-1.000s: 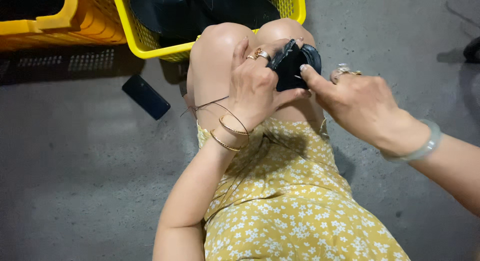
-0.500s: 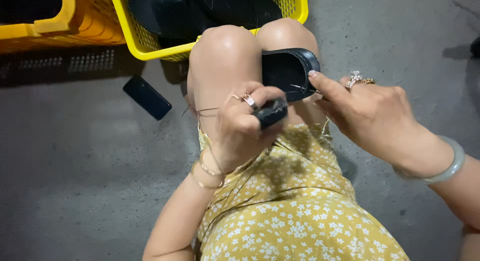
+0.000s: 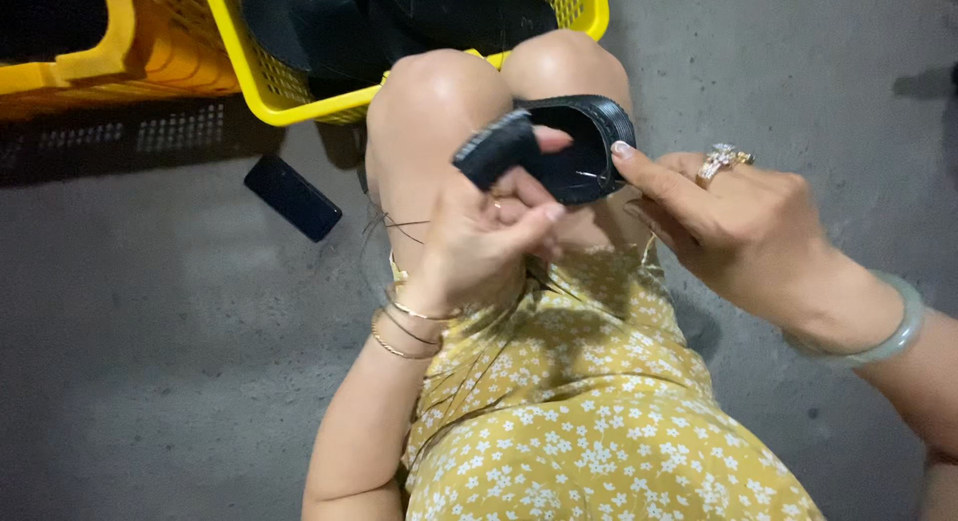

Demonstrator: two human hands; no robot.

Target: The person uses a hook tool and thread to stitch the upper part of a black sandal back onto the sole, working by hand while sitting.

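Two hands work on one black shoe piece (image 3: 584, 142) resting on the knees (image 3: 439, 92). Left hand (image 3: 479, 242) fingers are closed, pinching a small black strip (image 3: 496, 147); half a second ago that strip sat lower, under the shoe piece, now it is lifted to the piece's left edge. Right hand (image 3: 738, 222) grips the shoe piece's right rim, forefinger tip by a thin needle (image 3: 589, 175), thumb hidden. Judging by that, strip and piece are being lined up for joining. Beyond the shoe piece: yellow basket (image 3: 249, 82) above, dark flat block (image 3: 292, 197) on the floor to its left.
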